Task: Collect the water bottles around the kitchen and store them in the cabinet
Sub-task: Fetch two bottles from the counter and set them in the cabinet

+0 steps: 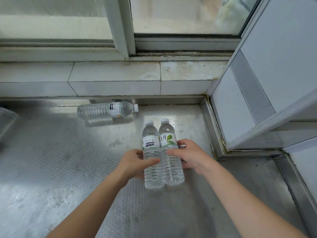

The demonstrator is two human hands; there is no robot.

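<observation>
Left hand (135,162) and right hand (188,157) grip two upright bottles (161,157) together.

I see a dimpled steel counter (51,169) running up to a tiled ledge (113,78) under a sliding window (120,23); a clear plastic container (6,122) shows at my left edge, white panelling (274,57) stands right

Water bottles, clear plastic, white caps: dark-labelled bottle (152,157) and green-leaf-labelled bottle (170,155), touching side by side. Third bottle (107,109) lies on its side, apart, cap pointing right.
</observation>
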